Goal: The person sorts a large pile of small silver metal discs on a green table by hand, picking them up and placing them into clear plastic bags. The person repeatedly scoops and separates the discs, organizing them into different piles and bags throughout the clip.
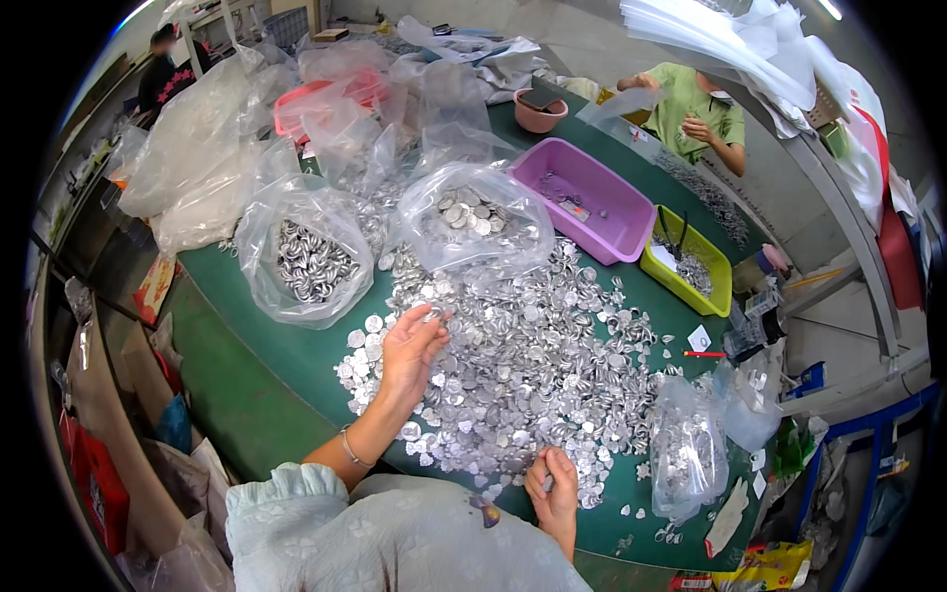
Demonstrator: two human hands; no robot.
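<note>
A wide heap of small silver metal pieces, some round like discs and some curved, spreads over the green table. My left hand is above the heap's left side, its fingertips closed on a small silver metal piece. Close to my body at the near edge of the heap, my right hand has its fingers curled and pinches another small piece, mostly covered by the fingers. Beyond my left hand stand two clear plastic bags: one holds curved silver pieces, the other round silver discs.
A purple bin and a yellow-green basket stand at the back right, with a pink bowl farther off. A filled plastic bag lies at right. Large plastic bags crowd the back left. A person in green sits across the table.
</note>
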